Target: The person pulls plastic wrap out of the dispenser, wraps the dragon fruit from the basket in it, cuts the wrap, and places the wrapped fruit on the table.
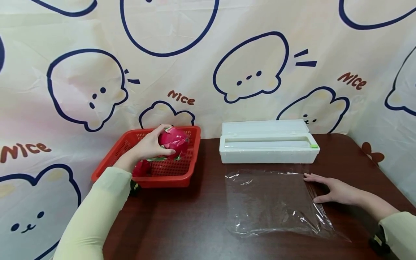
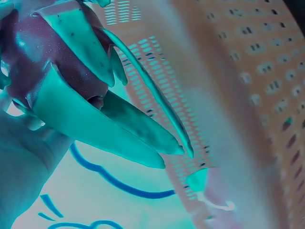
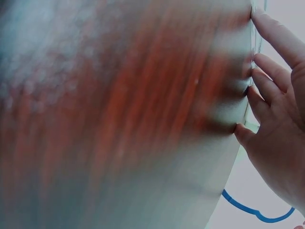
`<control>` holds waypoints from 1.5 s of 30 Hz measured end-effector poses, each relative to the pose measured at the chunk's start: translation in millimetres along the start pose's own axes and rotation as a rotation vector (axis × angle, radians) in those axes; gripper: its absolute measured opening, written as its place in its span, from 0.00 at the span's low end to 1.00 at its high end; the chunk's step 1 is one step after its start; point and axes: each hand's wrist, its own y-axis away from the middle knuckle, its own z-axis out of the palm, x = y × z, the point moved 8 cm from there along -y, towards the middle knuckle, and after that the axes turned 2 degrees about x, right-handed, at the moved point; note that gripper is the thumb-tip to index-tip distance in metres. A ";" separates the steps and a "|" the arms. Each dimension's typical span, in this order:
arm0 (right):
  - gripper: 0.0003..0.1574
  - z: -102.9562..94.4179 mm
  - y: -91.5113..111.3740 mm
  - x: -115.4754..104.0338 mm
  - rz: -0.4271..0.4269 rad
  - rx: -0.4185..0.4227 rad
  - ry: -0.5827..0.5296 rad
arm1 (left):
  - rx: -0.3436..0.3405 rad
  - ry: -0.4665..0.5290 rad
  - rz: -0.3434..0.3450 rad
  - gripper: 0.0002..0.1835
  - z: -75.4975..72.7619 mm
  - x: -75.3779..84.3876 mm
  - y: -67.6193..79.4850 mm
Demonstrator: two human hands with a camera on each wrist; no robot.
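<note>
Left of the white box (image 1: 269,154), over a red basket (image 1: 165,181), my left hand (image 1: 148,145) is clamped on a dragon fruit (image 1: 175,141). In front of the box lies clear plastic film (image 1: 266,198); front-right of the box, my right hand (image 1: 338,190) touches the film's edge, fingers apart.

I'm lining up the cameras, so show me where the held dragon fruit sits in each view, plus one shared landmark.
Head: left of centre, the dragon fruit is in the left hand, over the basket.
Left wrist: top left, the dragon fruit looks dark with teal scales.
Right wrist: not in it.
Shared landmark: the blue-lined backdrop, in all three.
</note>
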 end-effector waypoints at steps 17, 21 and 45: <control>0.46 2.2 0.7 0.5 -0.008 -0.004 -0.023 | 0.020 -0.139 0.253 0.45 11.5 103.5 -10.0; 0.46 2.9 0.4 0.7 0.006 -0.005 -0.023 | -0.011 -0.192 0.290 0.46 29.6 123.4 -13.3; 0.48 0.4 0.0 1.2 0.029 -0.014 -0.032 | -0.201 -0.323 0.415 0.47 137.2 174.8 -32.2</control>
